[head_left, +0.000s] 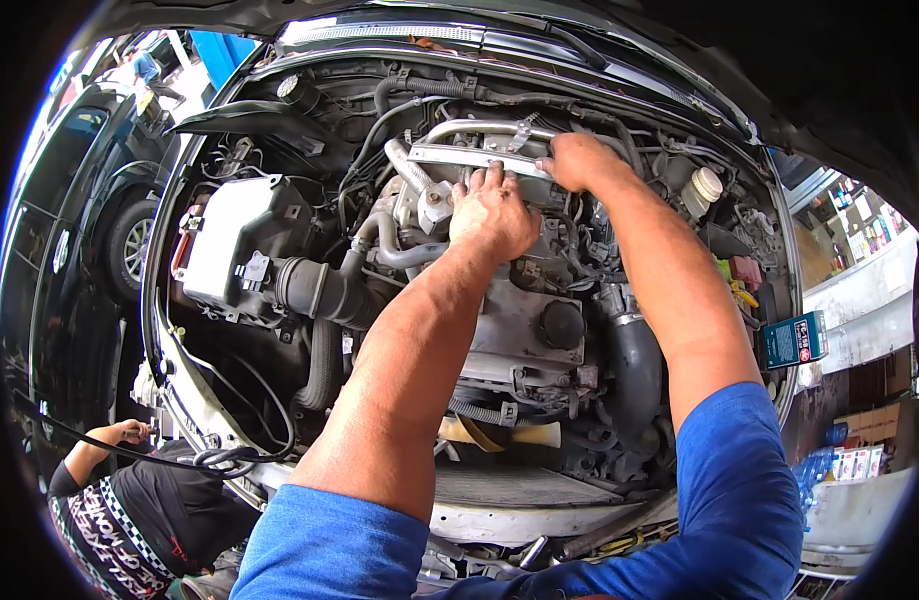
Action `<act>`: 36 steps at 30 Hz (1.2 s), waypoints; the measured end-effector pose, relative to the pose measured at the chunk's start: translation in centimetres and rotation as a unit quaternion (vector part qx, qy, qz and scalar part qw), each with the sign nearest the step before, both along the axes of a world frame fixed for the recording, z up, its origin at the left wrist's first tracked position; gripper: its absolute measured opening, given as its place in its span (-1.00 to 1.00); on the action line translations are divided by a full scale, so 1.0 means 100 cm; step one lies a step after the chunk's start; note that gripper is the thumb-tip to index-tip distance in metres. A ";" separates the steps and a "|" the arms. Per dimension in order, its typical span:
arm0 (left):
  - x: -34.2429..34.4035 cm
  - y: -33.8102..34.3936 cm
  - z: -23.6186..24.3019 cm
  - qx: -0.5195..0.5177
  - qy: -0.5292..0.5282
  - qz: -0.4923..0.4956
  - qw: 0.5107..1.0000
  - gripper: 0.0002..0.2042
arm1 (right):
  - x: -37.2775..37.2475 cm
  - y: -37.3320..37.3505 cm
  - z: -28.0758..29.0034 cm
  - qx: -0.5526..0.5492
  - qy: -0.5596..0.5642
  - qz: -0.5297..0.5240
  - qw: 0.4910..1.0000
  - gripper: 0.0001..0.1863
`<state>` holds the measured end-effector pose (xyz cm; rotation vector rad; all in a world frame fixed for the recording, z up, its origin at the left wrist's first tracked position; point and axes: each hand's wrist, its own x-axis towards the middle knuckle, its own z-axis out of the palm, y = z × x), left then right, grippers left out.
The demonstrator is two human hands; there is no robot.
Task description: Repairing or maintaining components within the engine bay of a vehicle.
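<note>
Deep in the engine bay, a flat silver metal bar (448, 154) lies crosswise over the rear of the engine. My right hand (583, 163) has its fingers closed at the bar's right end, the thumb against it; the fingertips behind are partly hidden. My left hand (496, 214) reaches to the bar's middle with fingers spread, their tips touching it. A bent metal pipe (460, 127) runs just behind the bar. Below my left hand is the grey engine cover (505, 315) with its black round cap (561, 325).
A grey air filter box (242, 235) with a ribbed hose (325, 290) is at left. A green box (793, 341) rests on the right fender. A co-worker (150, 520) crouches front left, near a knotted black cable (225, 457). The raised hood (820, 70) hangs overhead.
</note>
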<state>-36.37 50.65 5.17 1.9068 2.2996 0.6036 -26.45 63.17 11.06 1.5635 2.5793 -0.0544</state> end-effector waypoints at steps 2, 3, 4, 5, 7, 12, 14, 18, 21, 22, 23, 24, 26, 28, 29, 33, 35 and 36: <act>0.000 -0.001 0.001 0.001 -0.004 -0.002 1.000 -0.39 | 0.005 0.006 -0.001 -0.015 0.009 0.048 0.999 -0.61; 0.001 -0.002 0.002 0.005 -0.006 -0.003 1.000 -0.38 | 0.008 0.008 -0.002 -0.028 0.019 0.093 0.995 -0.62; 0.001 -0.001 0.002 0.003 -0.006 0.001 1.000 -0.38 | 0.010 0.011 -0.005 -0.030 0.019 0.098 0.995 -0.62; 0.002 0.000 0.002 0.002 -0.008 -0.003 1.000 -0.38 | 0.011 0.013 -0.010 -0.002 0.023 0.102 0.995 -0.65; 0.000 -0.001 0.001 0.004 -0.005 -0.004 1.000 -0.37 | 0.010 0.013 -0.013 0.030 0.026 0.092 0.995 -0.65; -0.001 0.002 -0.008 0.022 -0.012 -0.003 1.000 -0.39 | 0.004 0.002 -0.006 0.028 0.002 0.049 0.998 -0.55; -0.005 -0.003 -0.008 0.031 -0.022 0.005 0.999 -0.38 | -0.004 -0.006 -0.001 0.010 -0.031 0.027 0.999 -0.54; 0.001 0.000 -0.002 0.015 -0.031 -0.009 0.999 -0.37 | 0.014 0.014 -0.003 0.026 0.004 0.133 0.991 -0.51; -0.003 -0.004 0.000 0.006 -0.041 -0.015 0.999 -0.38 | 0.003 0.007 -0.006 0.023 -0.002 0.068 0.997 -0.49; -0.005 -0.005 -0.001 0.007 -0.042 -0.015 0.999 -0.38 | 0.002 0.009 -0.008 0.023 -0.003 0.069 0.997 -0.49; -0.006 -0.006 -0.002 0.010 -0.040 -0.012 0.999 -0.38 | 0.001 0.013 -0.011 0.031 0.000 0.061 0.998 -0.53; -0.007 -0.006 -0.002 0.014 -0.038 -0.011 0.999 -0.38 | 0.000 0.017 -0.011 0.038 0.002 0.054 0.998 -0.56; -0.003 -0.005 0.002 0.008 -0.047 -0.016 0.999 -0.40 | 0.005 0.034 -0.011 -0.026 0.124 0.021 0.992 -0.61; -0.002 -0.006 0.004 0.002 -0.056 -0.023 0.998 -0.41 | 0.004 0.047 -0.011 -0.087 0.245 -0.013 0.966 -0.66; -0.002 -0.005 0.002 0.014 -0.051 -0.016 0.998 -0.43 | 0.001 0.050 -0.012 -0.140 0.305 0.006 0.942 -0.70; -0.004 -0.004 -0.002 0.035 -0.040 -0.015 0.998 -0.47 | -0.022 0.042 -0.021 -0.194 0.386 0.086 0.898 -0.74; -0.004 -0.007 -0.001 0.045 -0.038 -0.016 0.998 -0.46 | -0.036 0.027 -0.016 -0.126 0.315 0.128 0.932 -0.74; -0.005 -0.006 -0.003 0.048 -0.039 -0.019 0.998 -0.46 | -0.044 0.018 -0.012 -0.091 0.266 0.156 0.947 -0.73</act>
